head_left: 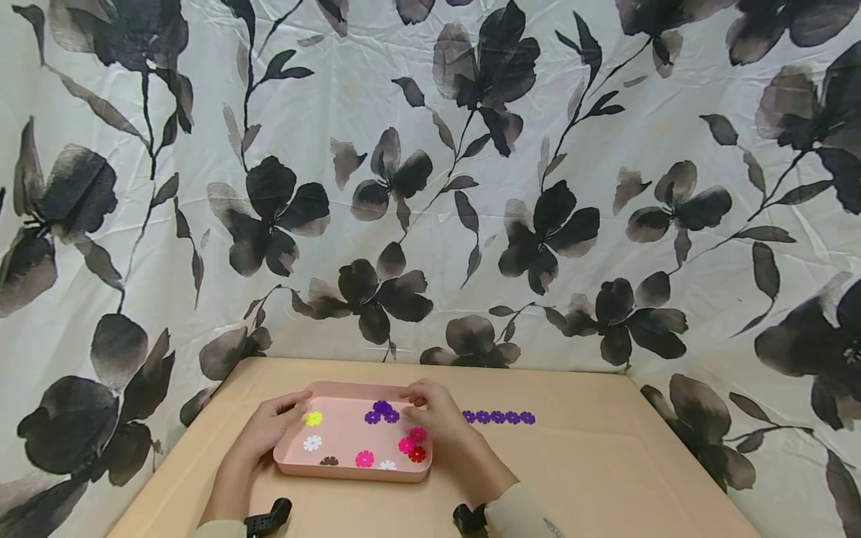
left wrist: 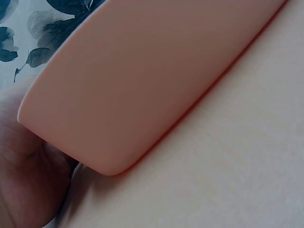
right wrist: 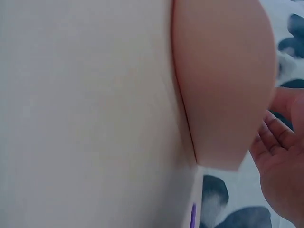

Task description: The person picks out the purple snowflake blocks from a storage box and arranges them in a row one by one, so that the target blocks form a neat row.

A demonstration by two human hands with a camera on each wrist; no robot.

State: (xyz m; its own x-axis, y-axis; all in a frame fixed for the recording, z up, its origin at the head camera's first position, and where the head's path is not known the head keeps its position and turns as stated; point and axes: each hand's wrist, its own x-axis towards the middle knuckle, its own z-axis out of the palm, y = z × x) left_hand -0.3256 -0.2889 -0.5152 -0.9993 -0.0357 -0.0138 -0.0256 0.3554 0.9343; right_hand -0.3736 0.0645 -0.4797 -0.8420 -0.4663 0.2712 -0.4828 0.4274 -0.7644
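Note:
A shallow pink tray (head_left: 350, 474) sits on the table between both hands. My left hand (head_left: 265, 430) holds its left side, fingers at the far left corner; the left wrist view shows the palm beside the tray wall (left wrist: 118, 95). At the right side, my right hand (head_left: 447, 422) grips the rim, thumb on the inner side and fingers outside. Inside lie flower-shaped pieces: purple ones (head_left: 381, 412), a yellow one (head_left: 313, 418), white (head_left: 312, 444), brown (head_left: 329, 461), pink (head_left: 365, 459) and red (head_left: 417, 454).
Right of the tray, a straight row of purple flower pieces (head_left: 498, 417) lies on the tan table (head_left: 605, 463), its left end partly behind my right hand. A floral cloth (head_left: 471, 187) hangs behind the table's far edge.

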